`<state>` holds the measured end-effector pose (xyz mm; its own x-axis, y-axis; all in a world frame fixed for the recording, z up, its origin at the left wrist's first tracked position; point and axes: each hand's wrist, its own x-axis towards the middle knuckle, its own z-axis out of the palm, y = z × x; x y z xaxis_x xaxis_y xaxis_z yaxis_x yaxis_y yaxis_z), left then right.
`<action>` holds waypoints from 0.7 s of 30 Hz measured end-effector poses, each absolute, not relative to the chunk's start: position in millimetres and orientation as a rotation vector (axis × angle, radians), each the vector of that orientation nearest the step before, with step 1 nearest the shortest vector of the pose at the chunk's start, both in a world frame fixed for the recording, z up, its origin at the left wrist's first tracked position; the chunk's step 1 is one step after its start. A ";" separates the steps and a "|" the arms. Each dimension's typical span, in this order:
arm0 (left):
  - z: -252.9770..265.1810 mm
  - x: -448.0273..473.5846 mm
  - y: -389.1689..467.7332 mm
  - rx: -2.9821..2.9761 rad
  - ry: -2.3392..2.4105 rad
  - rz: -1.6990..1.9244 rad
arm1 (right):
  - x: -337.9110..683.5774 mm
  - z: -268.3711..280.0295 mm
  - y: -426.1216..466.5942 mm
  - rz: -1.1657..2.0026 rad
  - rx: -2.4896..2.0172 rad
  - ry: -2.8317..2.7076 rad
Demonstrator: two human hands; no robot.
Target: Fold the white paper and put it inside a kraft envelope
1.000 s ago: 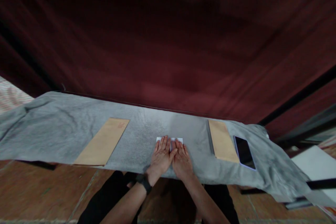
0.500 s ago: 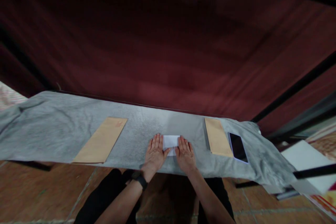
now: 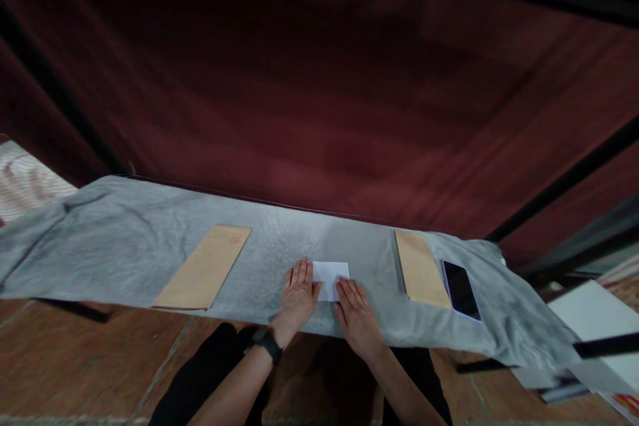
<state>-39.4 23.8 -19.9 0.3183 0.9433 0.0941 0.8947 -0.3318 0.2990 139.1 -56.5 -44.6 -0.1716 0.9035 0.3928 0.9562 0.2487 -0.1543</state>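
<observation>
- A small white sheet of paper (image 3: 331, 281) lies flat at the lower centre of the frame, between the two hands, its far edge uncovered.
- The left hand (image 3: 298, 294), left of the sheet, is palm down with its fingers extended; its thumb and finger side meet the paper's left edge. Its grip is released, clasping nothing.
- The right hand (image 3: 358, 314), slightly lower and to the right, has its fingertips on the paper's right side. Its grip is also loose, with the fingers spread flat rather than curled around anything.
- A dark watch (image 3: 268, 346) circles the left wrist at the bottom of the frame.
- Grey cloth (image 3: 130, 253) covers the long surface under the paper, running across the lower half of the frame.
- A tan envelope (image 3: 204, 269) lies aslant at the lower left, well apart from the left hand.
- A second tan packet (image 3: 423, 271) lies at the lower right, with a phone (image 3: 461, 289), dark screen up, just beside it.
- Deep red fabric (image 3: 299, 113) fills the upper frame.
- Dark-clothed legs (image 3: 200, 373) and brownish floor tiles (image 3: 94, 366) show along the bottom.
- A white panel (image 3: 594, 313) stands at the lower right edge.
</observation>
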 end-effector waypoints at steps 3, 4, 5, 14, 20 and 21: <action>-11.5 -41.3 30.8 2.292 1.676 0.490 | 129.1 -40.6 -55.1 -0.165 -1.759 -2.154; -8.0 -42.8 33.6 2.240 1.670 0.547 | 126.9 -38.4 -53.4 -0.159 -1.795 -2.165; -4.4 -44.6 36.5 2.172 1.668 0.607 | 125.4 -35.7 -51.4 -0.147 -1.827 -2.183; 5.3 -47.2 55.9 1.302 1.476 0.922 | 118.9 -17.6 -46.6 -0.100 -1.937 -2.271; 6.0 -34.9 50.0 1.087 1.336 1.033 | 111.9 -22.9 -47.6 -0.023 -1.827 -2.164; 8.6 -34.1 49.0 1.040 1.293 1.061 | 112.1 -22.5 -45.2 0.050 -1.792 -2.110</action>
